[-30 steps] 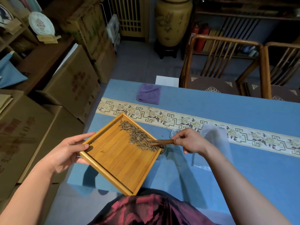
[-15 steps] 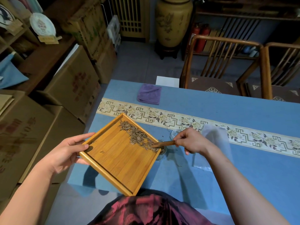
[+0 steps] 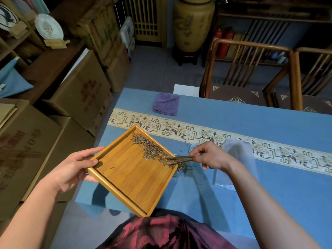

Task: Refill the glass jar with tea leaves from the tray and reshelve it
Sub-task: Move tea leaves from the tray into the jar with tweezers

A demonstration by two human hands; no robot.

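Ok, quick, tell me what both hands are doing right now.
Left hand: grips the corner of the bamboo tray, thumb on its rim.
Right hand: pinches wooden tongs, tips in the tea leaves.

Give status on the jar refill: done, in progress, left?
Done: some leaves show inside the glass jar. In hand: left hand tilts the bamboo tray; right hand works wooden tongs at the tea leaves. Left: most leaves remain; reshelving.
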